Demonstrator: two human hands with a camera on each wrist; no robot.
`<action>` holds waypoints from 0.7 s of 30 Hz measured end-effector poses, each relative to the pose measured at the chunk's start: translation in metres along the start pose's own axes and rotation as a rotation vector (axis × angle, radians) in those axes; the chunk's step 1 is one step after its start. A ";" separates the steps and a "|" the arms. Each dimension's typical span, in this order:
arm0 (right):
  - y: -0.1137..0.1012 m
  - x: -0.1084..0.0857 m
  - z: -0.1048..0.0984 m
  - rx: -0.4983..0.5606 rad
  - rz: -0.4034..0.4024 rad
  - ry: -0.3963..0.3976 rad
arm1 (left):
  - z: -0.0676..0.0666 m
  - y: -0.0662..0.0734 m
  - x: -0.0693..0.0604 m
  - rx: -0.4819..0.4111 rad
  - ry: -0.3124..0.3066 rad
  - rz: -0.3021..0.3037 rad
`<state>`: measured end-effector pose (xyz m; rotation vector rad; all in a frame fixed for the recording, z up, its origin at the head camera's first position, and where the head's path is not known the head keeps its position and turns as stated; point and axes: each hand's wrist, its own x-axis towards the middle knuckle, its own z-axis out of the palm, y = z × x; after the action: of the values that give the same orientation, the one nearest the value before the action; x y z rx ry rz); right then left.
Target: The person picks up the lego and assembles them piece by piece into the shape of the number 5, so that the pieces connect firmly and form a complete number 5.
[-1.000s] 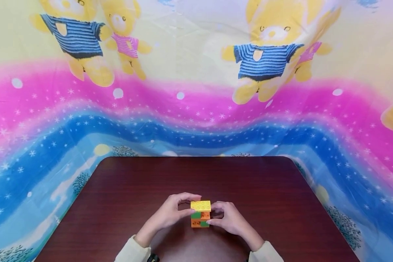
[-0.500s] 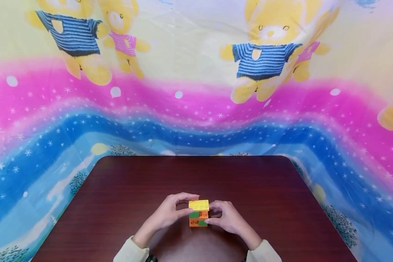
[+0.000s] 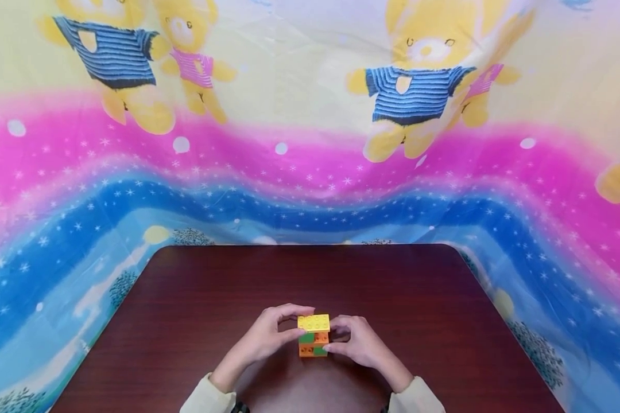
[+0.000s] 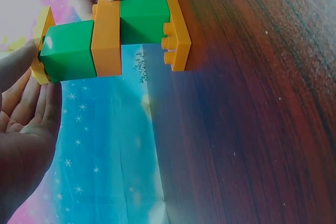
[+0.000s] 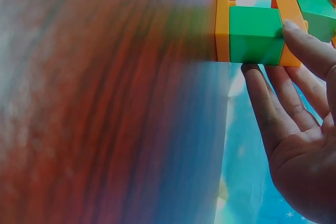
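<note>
A small tower of toy building bricks stands upright on the table, between both hands. Its top is a yellow plate (image 3: 314, 323) with studs. Below come a green brick (image 4: 71, 51) set to the left, an orange plate (image 4: 107, 38), another green brick (image 5: 255, 35) set to the right, and an orange base plate (image 4: 180, 32). My left hand (image 3: 266, 335) pinches the yellow plate between thumb and fingers. On the other side, my right hand (image 3: 364, 347) grips the tower lower down, thumb at the middle orange plate and fingers around the lower green brick.
The dark brown table (image 3: 212, 287) has rounded far corners. Behind and beside it hangs a cloth (image 3: 299, 166) printed with bears, in pink and blue. Pale sleeves (image 3: 209, 396) cover the forearms near the front edge.
The head view has shifted very slightly. Both hands keep the same hold on the brick tower, which has not visibly changed.
</note>
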<state>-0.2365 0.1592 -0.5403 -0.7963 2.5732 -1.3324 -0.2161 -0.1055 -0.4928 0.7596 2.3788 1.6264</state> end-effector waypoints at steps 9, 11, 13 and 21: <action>-0.003 0.000 0.000 -0.023 0.010 0.004 | 0.001 -0.003 -0.001 -0.021 0.000 -0.022; -0.002 0.000 0.000 -0.023 0.016 0.001 | 0.001 -0.003 -0.001 -0.019 0.002 -0.030; -0.002 0.000 0.000 -0.018 0.017 -0.001 | 0.001 -0.003 -0.002 -0.015 0.003 -0.035; -0.002 -0.001 -0.001 -0.011 0.018 -0.001 | 0.003 -0.003 -0.002 0.005 0.023 -0.035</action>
<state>-0.2354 0.1590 -0.5381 -0.7730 2.5828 -1.3145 -0.2141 -0.1052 -0.4970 0.7004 2.3988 1.6245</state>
